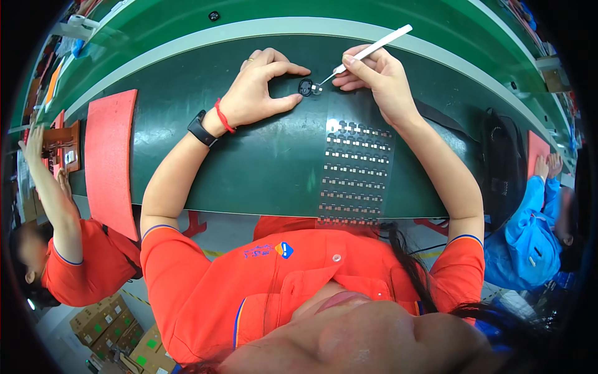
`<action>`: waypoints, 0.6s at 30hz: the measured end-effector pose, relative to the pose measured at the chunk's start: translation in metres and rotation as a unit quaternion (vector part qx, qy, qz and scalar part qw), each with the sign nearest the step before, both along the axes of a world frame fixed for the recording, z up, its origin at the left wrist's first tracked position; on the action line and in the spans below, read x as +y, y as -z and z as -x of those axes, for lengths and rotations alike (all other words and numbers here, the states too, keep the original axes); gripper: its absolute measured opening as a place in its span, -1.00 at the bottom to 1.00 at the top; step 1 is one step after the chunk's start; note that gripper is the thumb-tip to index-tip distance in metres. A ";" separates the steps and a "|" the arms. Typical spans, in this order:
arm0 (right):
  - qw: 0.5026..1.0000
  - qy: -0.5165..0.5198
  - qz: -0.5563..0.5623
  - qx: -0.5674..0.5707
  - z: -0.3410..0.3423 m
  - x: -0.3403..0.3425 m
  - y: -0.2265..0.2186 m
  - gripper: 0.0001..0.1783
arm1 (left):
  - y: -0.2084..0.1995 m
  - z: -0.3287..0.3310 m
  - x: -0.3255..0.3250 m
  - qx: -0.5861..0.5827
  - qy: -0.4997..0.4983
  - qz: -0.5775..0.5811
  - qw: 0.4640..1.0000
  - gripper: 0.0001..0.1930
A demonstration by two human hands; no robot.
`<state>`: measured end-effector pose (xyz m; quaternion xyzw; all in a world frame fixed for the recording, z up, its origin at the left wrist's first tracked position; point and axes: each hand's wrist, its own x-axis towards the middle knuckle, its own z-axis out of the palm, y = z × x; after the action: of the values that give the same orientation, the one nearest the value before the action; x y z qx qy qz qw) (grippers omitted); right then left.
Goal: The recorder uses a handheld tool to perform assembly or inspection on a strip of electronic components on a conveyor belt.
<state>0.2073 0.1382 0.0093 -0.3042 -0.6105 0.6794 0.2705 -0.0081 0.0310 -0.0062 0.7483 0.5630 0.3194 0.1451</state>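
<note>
My left hand (pixel 265 87) is at the far middle of the green bench, its thumb and forefinger curved round a small round black part (pixel 304 87). They look to be at its edges; firm contact is hard to make out. In my right hand (pixel 380 78) is a white pen-shaped tool (pixel 380 45) with a thin metal tip, slanting down toward the part. A small pale piece (pixel 316 89) lies at that tip, against the part's right side. Nearer me lies a clear sheet (pixel 387 163) with rows of small black-and-white pieces, overhanging the front edge.
A red mat (pixel 111 159) lies to the left and a black bag (pixel 503 168) to the right. Another small black part (pixel 214 16) sits beyond the pale ledge (pixel 280 26). Co-workers in red (pixel 87 262) and blue (pixel 529 237) sit at either side.
</note>
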 end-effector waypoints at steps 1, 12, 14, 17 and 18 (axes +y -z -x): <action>1.000 -0.001 -0.002 0.010 0.003 0.000 0.002 -0.69 | 0.001 -0.002 0.000 -0.002 -0.006 0.000 1.000 -0.64; 0.999 -0.006 -0.039 0.018 0.010 -0.007 0.012 -0.74 | 0.002 -0.015 -0.007 -0.002 -0.043 -0.015 0.999 -0.71; 0.999 -0.003 -0.045 0.020 0.011 -0.008 0.013 -0.74 | 0.002 -0.015 -0.007 -0.007 -0.045 -0.016 0.999 -0.70; 0.999 -0.002 -0.046 0.015 0.011 -0.009 0.013 -0.73 | 0.003 -0.015 -0.007 -0.005 -0.041 -0.024 0.999 -0.70; 0.999 -0.002 -0.046 0.015 0.011 -0.009 0.013 -0.73 | 0.003 -0.015 -0.007 -0.005 -0.041 -0.023 0.999 -0.70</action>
<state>0.1965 0.1295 -0.0033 -0.2799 -0.6372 0.6560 0.2919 0.0071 0.0237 -0.0089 0.7260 0.5850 0.3420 0.1173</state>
